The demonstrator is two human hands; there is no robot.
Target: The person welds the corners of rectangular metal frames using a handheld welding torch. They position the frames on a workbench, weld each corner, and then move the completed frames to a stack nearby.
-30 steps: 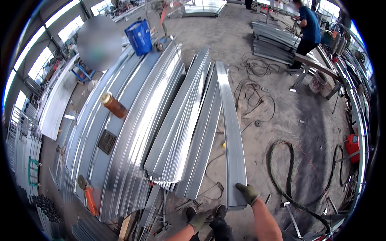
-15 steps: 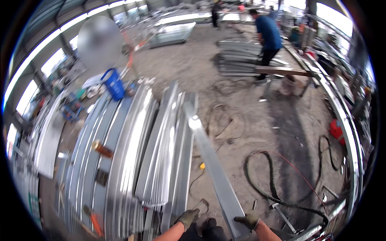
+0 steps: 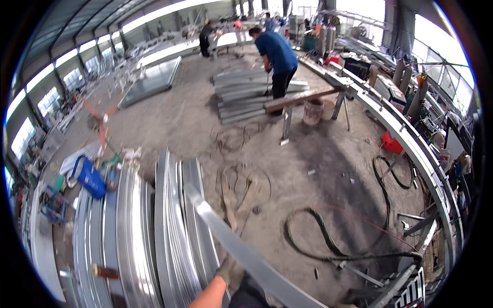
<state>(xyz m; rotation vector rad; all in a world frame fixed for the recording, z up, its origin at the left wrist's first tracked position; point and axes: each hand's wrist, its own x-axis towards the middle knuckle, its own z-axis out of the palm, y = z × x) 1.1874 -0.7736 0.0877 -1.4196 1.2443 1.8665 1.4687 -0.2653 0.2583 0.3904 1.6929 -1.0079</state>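
A long grey metal strip (image 3: 251, 256) slants from the far end of the stacked metal profiles (image 3: 172, 220) toward the lower edge, beside my legs. My left hand (image 3: 225, 272), in a dark glove, is low between the stack and the strip, close to the strip's left edge. Its fingers are blurred and partly hidden, so I cannot make out whether it touches the metal. My right hand is out of sight, and so is the strip's near end. More shiny profiles (image 3: 136, 231) lie lengthwise to the left.
A blue bucket (image 3: 90, 177) stands on the left stacks, with a brown cylinder (image 3: 104, 271) nearer. A dark hose (image 3: 318, 226) loops over the floor at right. Ahead, a person in blue (image 3: 280, 54) bends by metal sheets (image 3: 239, 97). A long metal rail (image 3: 411, 133) curves along the right.
The view has swung right and up, so the stacks and strip appear farther left. My right hand, earlier on the strip's near end, has left the picture.
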